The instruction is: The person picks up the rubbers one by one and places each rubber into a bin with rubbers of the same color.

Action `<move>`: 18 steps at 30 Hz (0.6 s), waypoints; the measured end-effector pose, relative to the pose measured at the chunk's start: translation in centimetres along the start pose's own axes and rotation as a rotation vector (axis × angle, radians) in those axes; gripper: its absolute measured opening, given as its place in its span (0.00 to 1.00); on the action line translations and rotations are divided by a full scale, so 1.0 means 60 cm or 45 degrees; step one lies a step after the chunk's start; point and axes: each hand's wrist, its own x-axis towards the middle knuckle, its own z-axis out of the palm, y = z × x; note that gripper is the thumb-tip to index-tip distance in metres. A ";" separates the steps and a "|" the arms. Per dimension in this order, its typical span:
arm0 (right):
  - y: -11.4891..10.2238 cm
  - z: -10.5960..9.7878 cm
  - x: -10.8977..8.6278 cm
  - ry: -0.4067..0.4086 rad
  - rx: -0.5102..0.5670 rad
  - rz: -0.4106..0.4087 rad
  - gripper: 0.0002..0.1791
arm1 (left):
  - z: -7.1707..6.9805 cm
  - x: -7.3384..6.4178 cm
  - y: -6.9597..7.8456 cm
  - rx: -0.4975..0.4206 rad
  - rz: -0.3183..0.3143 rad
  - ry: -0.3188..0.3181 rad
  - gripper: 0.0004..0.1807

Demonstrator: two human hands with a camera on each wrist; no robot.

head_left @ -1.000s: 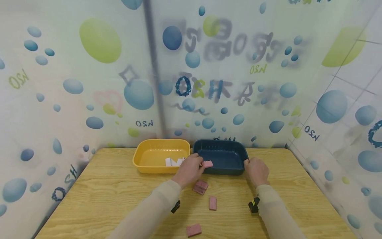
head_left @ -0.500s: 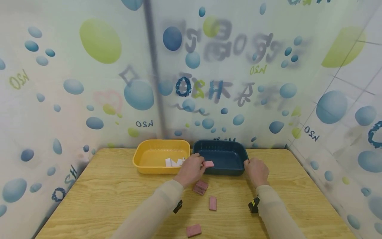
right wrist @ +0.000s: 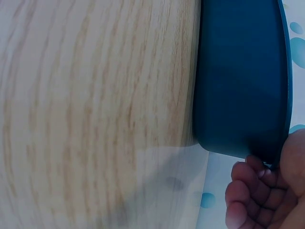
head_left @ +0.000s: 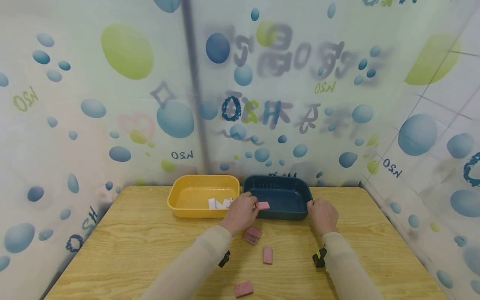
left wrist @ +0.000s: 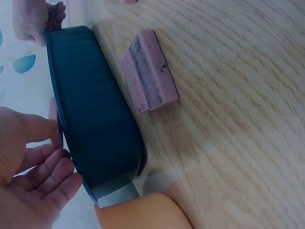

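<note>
Left hand [head_left: 241, 213] pinches a pink block [head_left: 264, 205] by one end, its long axis pointing sideways toward the right hand [head_left: 324, 214] (farther from it, gripping the tray's right rim), at the blue tray's [head_left: 285, 215] near-left edge.

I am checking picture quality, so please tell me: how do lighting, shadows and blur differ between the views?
Head view: bright, with blurred grey lettering on the white bubble-printed wall sheet; left wrist: dimmer, yet dark marks on the pink rectangular blocks show clearly; right wrist: also dim, a soft shadow low on the pale wood-grain tabletop.
</note>
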 end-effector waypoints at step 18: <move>0.001 0.000 0.000 -0.008 -0.015 -0.014 0.26 | 0.004 -0.004 -0.005 -0.027 0.054 0.037 0.04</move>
